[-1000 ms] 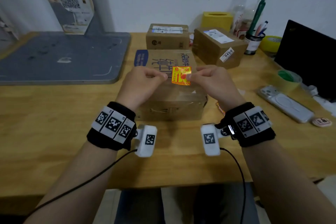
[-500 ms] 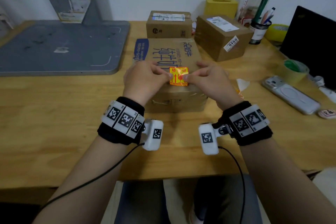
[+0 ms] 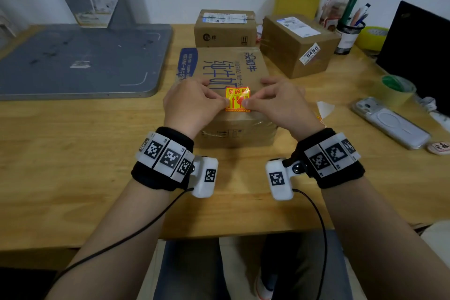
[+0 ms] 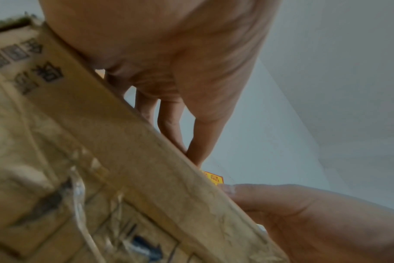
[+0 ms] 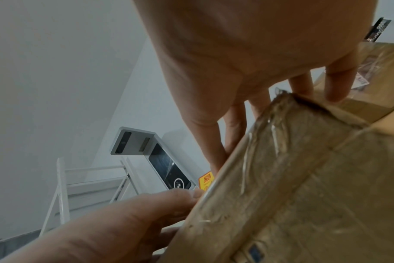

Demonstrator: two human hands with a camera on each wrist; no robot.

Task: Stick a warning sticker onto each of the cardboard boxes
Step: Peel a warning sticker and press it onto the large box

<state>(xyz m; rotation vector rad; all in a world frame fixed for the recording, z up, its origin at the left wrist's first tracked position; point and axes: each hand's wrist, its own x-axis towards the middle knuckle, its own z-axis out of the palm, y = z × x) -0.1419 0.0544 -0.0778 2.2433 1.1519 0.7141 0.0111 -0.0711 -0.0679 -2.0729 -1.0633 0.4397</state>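
Note:
A red-and-yellow warning sticker lies near the front edge of the top of the nearest cardboard box, its upper right corner still lifted. My left hand pinches its left edge and my right hand pinches its right edge. The left wrist view shows the sticker poking above the box edge between finger and thumb. In the right wrist view the sticker shows beside the box. Two more boxes stand behind, one at the middle and one to the right.
A grey mat covers the table's left back. On the right lie a phone, a tape roll, a pen cup, a black laptop and a scrap of backing paper. A yellow tissue box stands at the wall.
Both hands have brought the sticker down from above the box until its lower edge lies on the top near the front. Neither hand has changed its hold on it.

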